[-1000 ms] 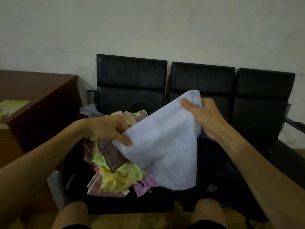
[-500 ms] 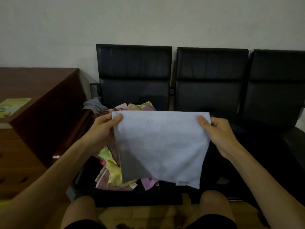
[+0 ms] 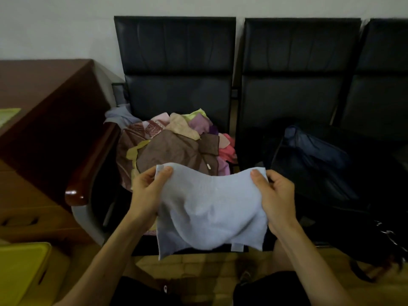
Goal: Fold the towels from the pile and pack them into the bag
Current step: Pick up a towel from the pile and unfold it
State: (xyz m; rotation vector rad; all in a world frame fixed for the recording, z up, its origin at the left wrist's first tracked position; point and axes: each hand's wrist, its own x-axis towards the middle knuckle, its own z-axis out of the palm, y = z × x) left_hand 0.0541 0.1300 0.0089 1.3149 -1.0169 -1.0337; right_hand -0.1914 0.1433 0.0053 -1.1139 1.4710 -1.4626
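A pale blue towel (image 3: pixel 212 215) hangs in front of me, sagging in the middle, a small label at its lower right edge. My left hand (image 3: pixel 148 193) pinches its upper left corner and my right hand (image 3: pixel 276 195) pinches its upper right corner. Behind it a pile of towels (image 3: pixel 174 146) in brown, pink, purple and yellow lies on the left black seat. A dark bag (image 3: pixel 315 164) sits on the middle seat, to the right of the pile.
A row of black chairs (image 3: pixel 176 62) stands against the white wall. A brown wooden desk (image 3: pixel 44 102) is at the left, with a chair armrest (image 3: pixel 88 173) beside it. A yellow box (image 3: pixel 19 272) sits at the lower left. My knees are below.
The towel went from hanging by one raised corner to being held flat by both top corners, and has now come down lower and closer to me, sagging between my hands.
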